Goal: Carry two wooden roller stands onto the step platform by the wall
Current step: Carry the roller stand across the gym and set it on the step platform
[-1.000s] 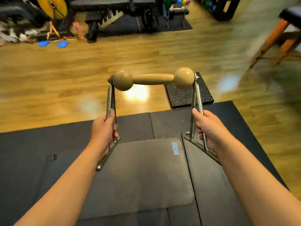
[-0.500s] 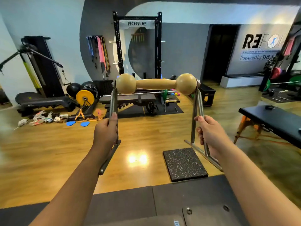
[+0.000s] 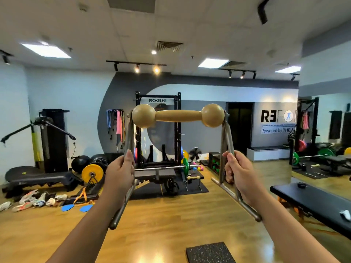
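At the bottom edge of the frame we see a speckled rubber tile (image 3: 209, 252) on the wooden floor (image 3: 152, 224). Above it, at mid-frame, our left hand (image 3: 118, 173) is clenched round the left metal upright of a wooden roller stand (image 3: 178, 115), and our right hand (image 3: 240, 172) grasps the right upright, so the stand hangs in the air, its dumbbell-shaped roller level across the centre of the frame. At lower right lies a black padded bench (image 3: 311, 202). Farther off on the floor at centre stands a second, smaller roller stand (image 3: 193, 178), as far as the blur lets us judge. Behind it rises the black rack (image 3: 158, 130) marked ROGUE.
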`<state>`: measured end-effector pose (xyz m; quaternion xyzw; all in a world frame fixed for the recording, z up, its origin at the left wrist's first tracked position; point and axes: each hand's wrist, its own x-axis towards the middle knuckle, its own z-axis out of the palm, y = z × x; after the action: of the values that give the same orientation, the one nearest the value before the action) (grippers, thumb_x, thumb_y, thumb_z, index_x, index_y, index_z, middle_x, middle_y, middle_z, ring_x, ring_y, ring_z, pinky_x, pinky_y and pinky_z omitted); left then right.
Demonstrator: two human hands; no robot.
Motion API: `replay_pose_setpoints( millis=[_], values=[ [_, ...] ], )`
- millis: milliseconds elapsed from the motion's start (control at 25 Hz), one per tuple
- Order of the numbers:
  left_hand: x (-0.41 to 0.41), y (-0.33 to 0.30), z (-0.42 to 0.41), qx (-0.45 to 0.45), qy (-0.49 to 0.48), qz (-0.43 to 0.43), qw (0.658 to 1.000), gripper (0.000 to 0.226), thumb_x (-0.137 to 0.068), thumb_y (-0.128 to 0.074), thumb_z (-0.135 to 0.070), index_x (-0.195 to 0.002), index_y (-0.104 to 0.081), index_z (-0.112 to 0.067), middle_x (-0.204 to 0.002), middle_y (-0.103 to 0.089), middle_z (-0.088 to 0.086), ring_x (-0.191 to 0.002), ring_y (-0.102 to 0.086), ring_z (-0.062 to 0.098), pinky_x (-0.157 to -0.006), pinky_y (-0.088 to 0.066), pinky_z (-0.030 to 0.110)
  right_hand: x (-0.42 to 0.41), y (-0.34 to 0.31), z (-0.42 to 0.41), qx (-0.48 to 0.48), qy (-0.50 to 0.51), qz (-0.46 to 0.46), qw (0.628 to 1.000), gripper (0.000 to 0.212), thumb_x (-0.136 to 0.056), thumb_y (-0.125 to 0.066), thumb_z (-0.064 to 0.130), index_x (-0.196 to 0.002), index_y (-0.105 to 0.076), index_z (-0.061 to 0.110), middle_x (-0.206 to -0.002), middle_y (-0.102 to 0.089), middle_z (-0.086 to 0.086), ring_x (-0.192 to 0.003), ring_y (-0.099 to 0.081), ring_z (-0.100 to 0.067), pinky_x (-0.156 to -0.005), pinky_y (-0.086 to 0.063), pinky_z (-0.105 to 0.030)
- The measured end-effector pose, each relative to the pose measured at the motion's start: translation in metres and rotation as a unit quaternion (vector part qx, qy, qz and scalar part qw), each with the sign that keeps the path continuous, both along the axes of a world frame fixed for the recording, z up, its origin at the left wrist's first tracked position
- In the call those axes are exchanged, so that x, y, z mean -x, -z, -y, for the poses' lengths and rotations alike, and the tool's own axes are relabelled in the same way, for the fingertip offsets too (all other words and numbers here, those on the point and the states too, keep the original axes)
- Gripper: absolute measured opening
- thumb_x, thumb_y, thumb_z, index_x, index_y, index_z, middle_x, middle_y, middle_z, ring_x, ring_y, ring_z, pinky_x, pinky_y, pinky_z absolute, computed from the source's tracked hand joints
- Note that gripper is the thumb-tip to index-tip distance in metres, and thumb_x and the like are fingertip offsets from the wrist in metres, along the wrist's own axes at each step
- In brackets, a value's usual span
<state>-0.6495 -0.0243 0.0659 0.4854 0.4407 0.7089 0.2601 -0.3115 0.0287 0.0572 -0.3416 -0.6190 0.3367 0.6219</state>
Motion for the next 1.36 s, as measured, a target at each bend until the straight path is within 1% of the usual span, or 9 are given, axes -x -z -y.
replay_pose_setpoints(
  millis=[80,200,280,480,600,760,960,1160,1360],
  values=[
    [-0.004,-0.014,0.001,-0.022,0.012,0.001,1.0,0.045,-0.107,-0.046,-0.046,-0.088,-0.057,-0.007,-0.054,-0.039,-0.005,-0.043,-0.032,0.008,-0.038,-0.029,0.023,-0.001,-0.013,-0.001,-0.018,0.003,-0.019,1.0,0.026,-0.112,-0.044,0.028,-0.102,-0.066,0.02,-0.064,-0.051,0.006,-0.055,-0.045,-0.011,-0.051,-0.041,-0.028],
    [-0.007,-0.027,-0.004,-0.037,0.003,-0.011,0.999,0.046,-0.107,-0.045,-0.045,-0.093,-0.061,-0.005,-0.053,-0.041,-0.007,-0.044,-0.032,0.008,-0.043,-0.026,0.027,-0.004,-0.025,-0.001,-0.028,0.006,-0.028,0.999,0.031,-0.112,-0.044,0.027,-0.094,-0.07,0.03,-0.063,-0.051,0.008,-0.055,-0.045,-0.008,-0.049,-0.041,-0.025],
    [-0.01,-0.029,-0.009,-0.046,0.0,-0.014,0.999,0.044,-0.108,-0.044,-0.043,-0.095,-0.063,-0.005,-0.054,-0.042,-0.006,-0.045,-0.032,0.009,-0.045,-0.025,0.029,-0.006,-0.028,-0.002,-0.033,0.013,-0.026,0.999,0.032,-0.111,-0.044,0.028,-0.093,-0.07,0.032,-0.062,-0.051,0.008,-0.054,-0.044,-0.007,-0.048,-0.04,-0.024],
    [-0.013,-0.02,-0.024,-0.051,0.001,-0.021,0.998,0.039,-0.11,-0.043,-0.039,-0.095,-0.063,-0.009,-0.06,-0.04,0.002,-0.045,-0.033,0.011,-0.04,-0.029,0.026,-0.009,-0.018,-0.009,-0.042,0.05,-0.015,0.998,0.023,-0.112,-0.044,0.025,-0.109,-0.065,0.017,-0.06,-0.051,0.009,-0.053,-0.044,-0.01,-0.051,-0.039,-0.032],
    [-0.022,-0.013,-0.034,-0.055,0.008,-0.015,0.998,0.039,-0.11,-0.044,-0.038,-0.094,-0.063,-0.009,-0.058,-0.04,0.0,-0.042,-0.032,0.008,-0.037,-0.028,0.02,-0.016,-0.009,-0.013,-0.051,0.053,-0.016,0.997,0.023,-0.112,-0.044,0.026,-0.111,-0.065,0.016,-0.06,-0.051,0.009,-0.053,-0.044,-0.01,-0.05,-0.043,-0.03],
    [-0.048,-0.006,-0.047,-0.057,0.044,0.01,0.997,0.039,-0.11,-0.045,-0.036,-0.087,-0.058,-0.008,-0.058,-0.037,-0.001,-0.039,-0.03,0.006,-0.035,-0.027,0.019,-0.043,-0.002,-0.022,-0.049,0.053,-0.029,0.997,0.022,-0.112,-0.044,0.024,-0.113,-0.064,0.016,-0.06,-0.05,0.011,-0.053,-0.044,-0.009,-0.049,-0.042,-0.027],
    [-0.114,-0.004,-0.074,-0.039,0.038,-0.001,0.999,0.038,-0.11,-0.045,-0.037,-0.086,-0.056,-0.01,-0.058,-0.037,0.0,-0.04,-0.029,0.007,-0.036,-0.026,0.021,-0.106,-0.002,-0.043,-0.045,0.065,-0.03,0.996,0.023,-0.113,-0.042,0.02,-0.115,-0.064,0.016,-0.06,-0.052,0.011,-0.052,-0.044,-0.008,-0.047,-0.042,-0.024],
    [-0.212,0.005,-0.112,-0.036,0.02,-0.014,0.999,0.038,-0.11,-0.045,-0.038,-0.088,-0.06,-0.011,-0.058,-0.04,-0.002,-0.042,-0.032,0.007,-0.037,-0.027,0.021,-0.205,0.003,-0.074,-0.023,0.067,-0.014,0.997,0.023,-0.113,-0.043,0.024,-0.116,-0.064,0.015,-0.063,-0.056,0.008,-0.056,-0.048,-0.01,-0.054,-0.045,-0.032],
    [-0.304,0.023,-0.155,-0.022,0.013,-0.008,1.0,0.04,-0.11,-0.046,-0.041,-0.086,-0.059,-0.012,-0.058,-0.041,-0.003,-0.043,-0.032,0.009,-0.037,-0.026,0.022,-0.3,0.012,-0.117,-0.016,0.058,-0.001,0.998,0.023,-0.112,-0.044,0.024,-0.116,-0.064,0.015,-0.064,-0.052,0.006,-0.056,-0.046,-0.012,-0.053,-0.043,-0.033]
  ],
)
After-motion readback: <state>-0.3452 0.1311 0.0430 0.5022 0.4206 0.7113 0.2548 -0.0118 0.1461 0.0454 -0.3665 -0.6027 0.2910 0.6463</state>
